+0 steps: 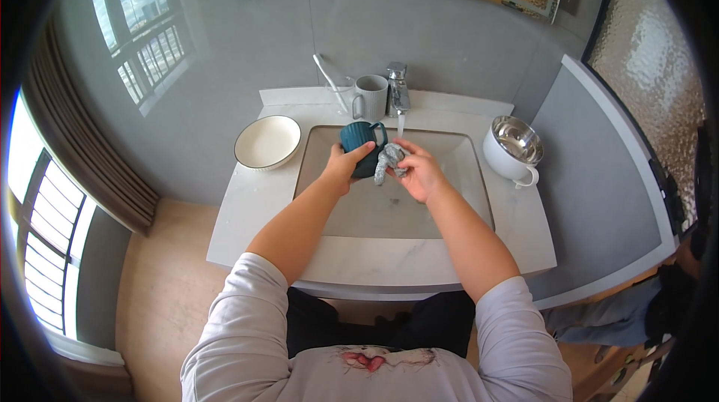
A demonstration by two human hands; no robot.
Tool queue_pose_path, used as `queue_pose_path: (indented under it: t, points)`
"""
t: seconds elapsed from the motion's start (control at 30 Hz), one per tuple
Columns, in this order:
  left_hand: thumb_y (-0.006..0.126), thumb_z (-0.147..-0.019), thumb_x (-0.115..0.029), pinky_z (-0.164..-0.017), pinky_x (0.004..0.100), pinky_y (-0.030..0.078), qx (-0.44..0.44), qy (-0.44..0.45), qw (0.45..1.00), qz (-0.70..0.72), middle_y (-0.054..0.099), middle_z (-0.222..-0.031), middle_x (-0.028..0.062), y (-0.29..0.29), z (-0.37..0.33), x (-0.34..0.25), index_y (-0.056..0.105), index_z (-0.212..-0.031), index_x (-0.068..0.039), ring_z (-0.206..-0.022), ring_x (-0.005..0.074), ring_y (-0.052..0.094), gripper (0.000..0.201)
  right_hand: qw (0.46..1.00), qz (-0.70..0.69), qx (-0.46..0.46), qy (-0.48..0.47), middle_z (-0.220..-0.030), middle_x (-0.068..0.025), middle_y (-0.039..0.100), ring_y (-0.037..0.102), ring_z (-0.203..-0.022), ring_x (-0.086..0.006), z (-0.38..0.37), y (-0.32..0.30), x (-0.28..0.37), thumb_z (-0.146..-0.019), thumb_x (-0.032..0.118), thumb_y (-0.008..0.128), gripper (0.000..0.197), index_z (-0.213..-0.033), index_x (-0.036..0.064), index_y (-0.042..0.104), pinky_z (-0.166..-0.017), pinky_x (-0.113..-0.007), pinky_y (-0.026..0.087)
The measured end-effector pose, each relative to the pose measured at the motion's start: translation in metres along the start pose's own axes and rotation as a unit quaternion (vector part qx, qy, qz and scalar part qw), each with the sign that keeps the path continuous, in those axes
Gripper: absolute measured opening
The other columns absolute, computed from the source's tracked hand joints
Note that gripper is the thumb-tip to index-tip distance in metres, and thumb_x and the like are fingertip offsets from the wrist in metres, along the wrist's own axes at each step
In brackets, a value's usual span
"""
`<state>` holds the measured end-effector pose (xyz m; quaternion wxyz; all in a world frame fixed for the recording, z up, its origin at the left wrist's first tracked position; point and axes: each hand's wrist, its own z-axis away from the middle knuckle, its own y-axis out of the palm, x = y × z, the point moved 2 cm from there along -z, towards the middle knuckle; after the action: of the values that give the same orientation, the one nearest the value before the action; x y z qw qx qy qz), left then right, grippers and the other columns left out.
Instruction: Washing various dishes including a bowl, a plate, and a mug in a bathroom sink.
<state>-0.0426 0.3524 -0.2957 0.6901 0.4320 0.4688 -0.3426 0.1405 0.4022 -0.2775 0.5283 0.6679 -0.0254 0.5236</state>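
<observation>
Over the sink (449, 207), my left hand (345, 164) grips a dark teal ribbed mug (359, 134), which is tilted with its handle toward the right. My right hand (419, 170) is closed on a crumpled grey patterned cloth (389, 160), held close beside the mug's handle. Whether cloth and mug touch I cannot tell. Behind my hands, a thin stream of water (401, 126) runs from the chrome faucet (398, 87). My left fingers are partly hidden behind the mug.
A cream dish (267, 143) with a dark rim sits at the counter's left. At the right stands a white handled cup (503, 156) with a metal bowl (519, 140) in it. A grey mug (371, 97) and a white brush-like stick (329, 81) are beside the faucet. A grey partition (599, 170) borders the right.
</observation>
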Motion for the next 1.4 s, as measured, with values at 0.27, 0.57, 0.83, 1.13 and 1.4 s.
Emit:
queue_pose_path:
  t: [0.27, 0.57, 0.83, 1.13, 1.4]
  points:
    - [0.069, -0.085, -0.048, -0.087, 0.0478, 0.052, 0.094, -0.107, 0.99, 0.004, 0.055, -0.125, 0.0105, 0.006, 0.014, -0.003, 0.033, -0.138, -0.007, -0.107, 0.0256, 0.061, 0.076, 0.99, 0.139, -0.018, -0.009, -0.103, -0.0069, 0.062, 0.064, -0.084, -0.017, 0.012, 0.013, 0.008, -0.079, -0.003, 0.068, 0.058, -0.129, 0.0173, 0.047, -0.064, -0.03, 0.053]
    - [0.075, -0.081, -0.043, -0.092, 0.0432, 0.049, 0.062, 0.078, 0.991, -0.084, 0.051, -0.13, 0.0167, 0.009, 0.007, -0.002, 0.022, -0.145, -0.005, -0.114, 0.0266, 0.056, 0.091, 0.992, 0.081, -0.073, -0.061, -0.086, -0.0035, 0.063, 0.056, -0.064, -0.0119, -0.009, -0.002, 0.011, -0.075, 0.0, 0.076, 0.041, -0.108, 0.0081, 0.054, -0.049, -0.025, 0.04]
    - [0.086, -0.066, -0.037, -0.098, 0.0433, 0.045, 0.048, 0.28, 0.845, -0.453, 0.045, -0.133, 0.0301, 0.02, 0.023, -0.013, 0.013, -0.149, -0.002, -0.119, 0.0433, 0.051, 0.115, 0.895, 0.412, -0.122, -0.123, -0.081, -0.008, 0.068, 0.062, -0.064, -0.019, -0.008, -0.03, 0.02, -0.075, 0.008, 0.074, 0.034, -0.105, 0.0061, 0.06, -0.052, -0.031, 0.048]
    - [0.082, -0.069, -0.038, -0.095, 0.0398, 0.048, 0.056, 0.162, 0.927, -0.334, 0.051, -0.128, 0.0253, 0.007, 0.018, -0.004, 0.013, -0.149, 0.0, -0.115, 0.0376, 0.057, 0.112, 0.551, 0.704, -0.114, -0.433, -0.087, -0.0157, 0.062, 0.061, -0.086, -0.0374, 0.002, 0.016, 0.012, -0.069, 0.002, 0.071, 0.042, -0.108, 0.0125, 0.059, -0.069, -0.047, 0.05]
    - [0.074, -0.083, -0.035, -0.089, 0.0408, 0.053, 0.199, -0.139, 0.968, 0.066, 0.059, -0.12, 0.0152, 0.008, 0.013, -0.004, 0.035, -0.14, -0.003, -0.105, 0.0254, 0.064, 0.076, 0.706, 0.53, -0.196, -0.426, -0.088, -0.0157, 0.068, 0.068, -0.084, -0.0316, -0.007, 0.002, 0.02, -0.076, 0.006, 0.074, 0.031, -0.104, 0.0089, 0.062, -0.074, -0.036, 0.052]
